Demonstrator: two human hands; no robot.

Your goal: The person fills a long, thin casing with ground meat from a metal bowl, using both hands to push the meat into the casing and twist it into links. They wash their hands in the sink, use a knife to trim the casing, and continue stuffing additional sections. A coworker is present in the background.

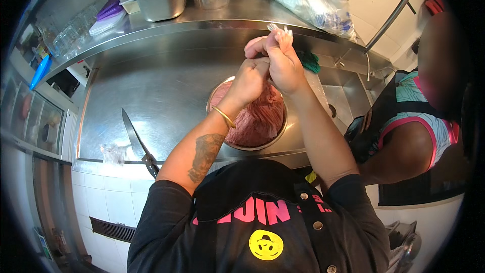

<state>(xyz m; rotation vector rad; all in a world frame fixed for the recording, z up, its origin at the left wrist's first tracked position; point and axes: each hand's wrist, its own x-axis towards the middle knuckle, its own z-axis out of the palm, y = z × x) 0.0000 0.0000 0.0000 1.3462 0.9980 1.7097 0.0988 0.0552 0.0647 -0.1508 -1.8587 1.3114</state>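
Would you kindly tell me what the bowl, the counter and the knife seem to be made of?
Bowl: probably metal, from its thin, shiny rim. Counter: likely stainless steel, satin, with soft, blurred reflections. Knife: smooth grey blade, probably steel; black handle with pale dots, plastic or wood.

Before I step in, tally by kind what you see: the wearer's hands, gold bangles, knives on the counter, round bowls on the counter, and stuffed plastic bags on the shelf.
Hands: 2 (left hand, right hand)
Gold bangle: 1
Knife: 1
Round bowl: 1, holding pink meat
Stuffed plastic bag: 1
Total: 6
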